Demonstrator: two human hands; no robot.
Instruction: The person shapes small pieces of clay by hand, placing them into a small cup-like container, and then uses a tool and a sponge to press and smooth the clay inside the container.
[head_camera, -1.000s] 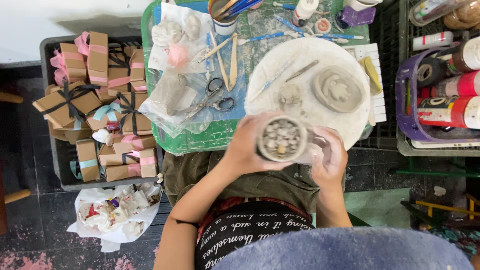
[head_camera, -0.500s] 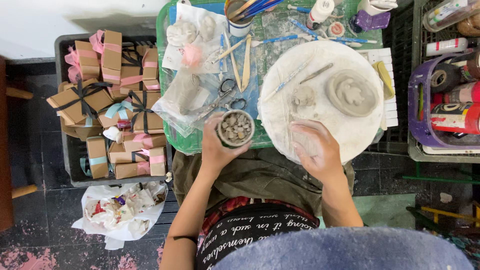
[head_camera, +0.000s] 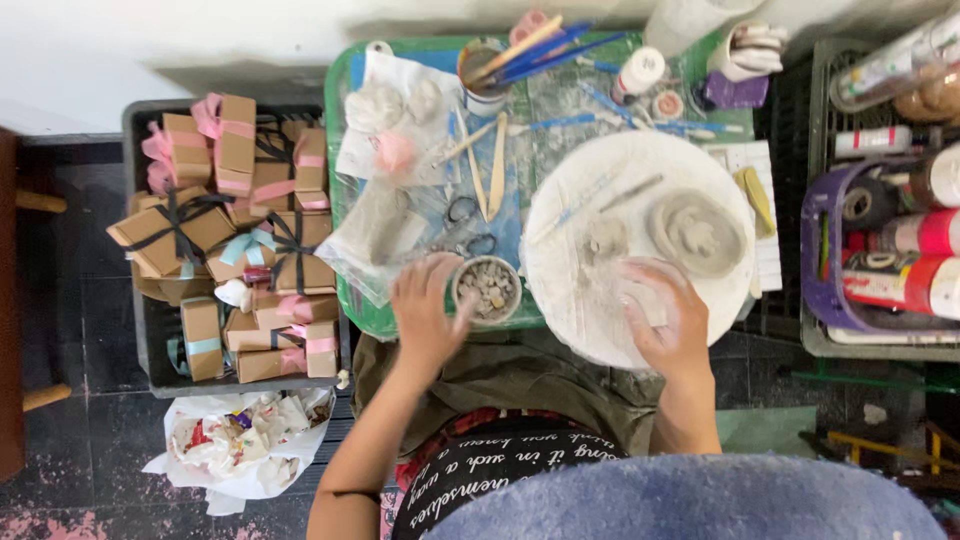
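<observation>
Clay-crumb cup (head_camera: 487, 290) sits at frame centre on the green worktop (head_camera: 340, 210), left hand (head_camera: 428, 310) released beside it; right hand (head_camera: 668, 315) seemingly presses a pale lump, grip unclear.

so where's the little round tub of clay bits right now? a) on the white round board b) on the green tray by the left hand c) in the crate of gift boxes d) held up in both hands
b: the small round tub sits on the green tray, right beside the fingers of the left hand, while the right hand rests on the white round board.
</observation>
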